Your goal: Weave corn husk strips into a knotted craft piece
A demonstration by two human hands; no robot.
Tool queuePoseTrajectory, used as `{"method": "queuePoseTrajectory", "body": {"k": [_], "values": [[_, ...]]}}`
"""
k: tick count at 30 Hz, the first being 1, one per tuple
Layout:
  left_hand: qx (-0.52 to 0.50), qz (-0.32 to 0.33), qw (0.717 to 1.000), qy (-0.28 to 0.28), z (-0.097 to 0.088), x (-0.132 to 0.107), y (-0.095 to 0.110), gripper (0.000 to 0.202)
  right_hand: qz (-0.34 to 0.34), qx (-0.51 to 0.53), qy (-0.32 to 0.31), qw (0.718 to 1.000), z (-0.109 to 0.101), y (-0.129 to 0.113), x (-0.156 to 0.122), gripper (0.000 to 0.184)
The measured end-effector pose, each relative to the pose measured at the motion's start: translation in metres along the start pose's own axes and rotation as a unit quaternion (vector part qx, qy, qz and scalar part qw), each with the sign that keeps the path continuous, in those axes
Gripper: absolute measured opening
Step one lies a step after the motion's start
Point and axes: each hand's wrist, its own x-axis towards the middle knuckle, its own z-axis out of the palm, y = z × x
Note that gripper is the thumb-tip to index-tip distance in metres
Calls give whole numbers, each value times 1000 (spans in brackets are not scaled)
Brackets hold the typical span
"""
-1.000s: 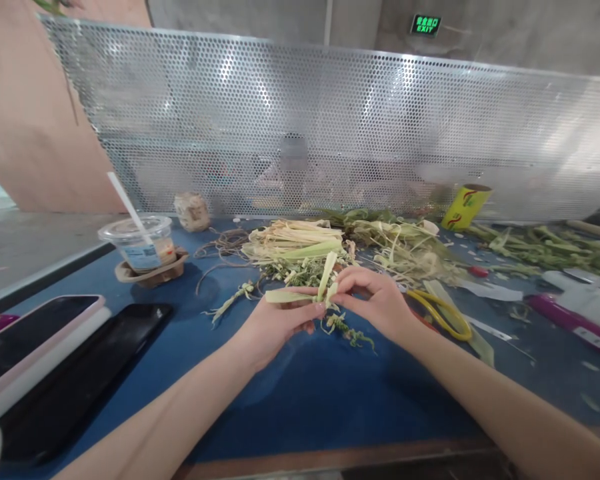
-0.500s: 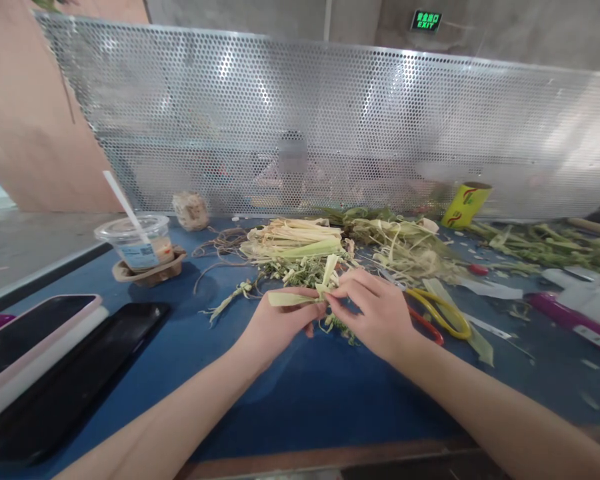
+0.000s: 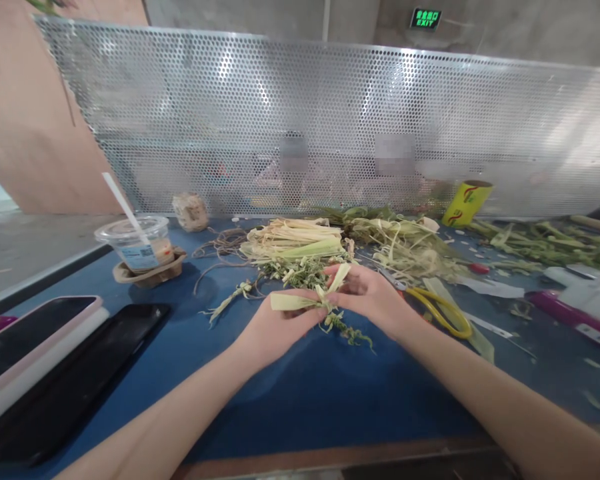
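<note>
A pale green husk-like strip (image 3: 291,302) is pinched in my left hand (image 3: 275,327), its flat end pointing left across the fingers. My right hand (image 3: 373,300) has thumb and fingers closed at the strip's crossing or folded middle, where a second end stands up to the right. Below the fingers a thin knotted green braid (image 3: 349,329) trails to the right; whether it joins the strip is hidden. Just behind the hands lie a heap of small green braided pieces (image 3: 290,272) and a stack of pale husk strips (image 3: 295,239).
Scissors with yellow handles (image 3: 447,317) lie right of my right hand. Loose husks (image 3: 405,243) spread behind them. Phones (image 3: 75,380) and a drink cup (image 3: 137,247) in a cardboard holder are at left. A perforated metal screen (image 3: 230,120) stands along the back.
My right hand has turned, and its fingers now reach behind the strip's upright end. That end leans further right. More of the knotted green braid shows below the hands.
</note>
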Motion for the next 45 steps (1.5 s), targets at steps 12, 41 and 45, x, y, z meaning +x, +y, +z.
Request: {"method": "queuePoseTrajectory", "body": {"k": [12, 41, 45], "values": [[-255, -90, 960, -72, 1, 1, -4, 14, -398, -271, 67, 874, 1, 3, -14, 25], [92, 10, 987, -130, -1, -3, -4, 37, -294, -197, -34, 935, -21, -14, -3, 16], [97, 16, 981, -166, 2, -3, -10, 33, -322, -149, -93, 930, -17, -17, -2, 20]]}}
